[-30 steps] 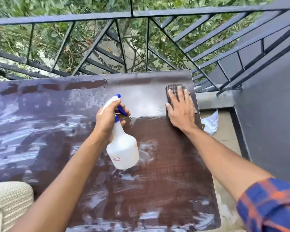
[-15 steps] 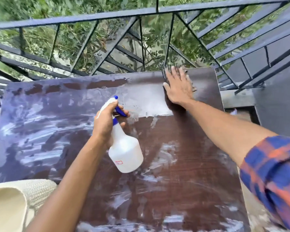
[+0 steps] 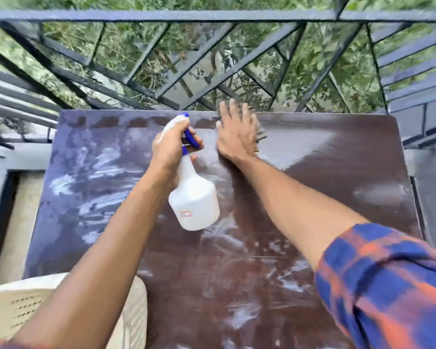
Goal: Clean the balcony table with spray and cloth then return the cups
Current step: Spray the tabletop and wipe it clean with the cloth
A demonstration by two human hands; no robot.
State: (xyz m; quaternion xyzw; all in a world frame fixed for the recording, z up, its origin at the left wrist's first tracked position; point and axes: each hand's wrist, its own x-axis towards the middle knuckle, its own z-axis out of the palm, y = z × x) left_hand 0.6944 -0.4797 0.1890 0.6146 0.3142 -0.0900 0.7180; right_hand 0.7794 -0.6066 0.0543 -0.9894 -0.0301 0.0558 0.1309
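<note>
The dark brown table [image 3: 337, 152] is smeared with white streaks, thickest on its left half. My left hand [image 3: 170, 149] grips the neck of a white spray bottle [image 3: 195, 202] with a blue trigger, held above the table's middle. My right hand [image 3: 237, 129] lies flat, fingers spread, pressing a dark cloth [image 3: 261, 133] against the tabletop near the far edge. Only the cloth's right fringe shows beside my hand. No cups are in view.
A black metal railing [image 3: 212, 15] runs right behind the table's far edge, with green foliage beyond. A cream plastic chair [image 3: 48, 306] stands at the table's near left corner. Grey balcony wall [image 3: 433, 197] borders the right side.
My right hand has slid the cloth leftward along the far edge, ending close to the bottle. The left hand still holds the bottle. The camera has shifted, showing more of the table's right side.
</note>
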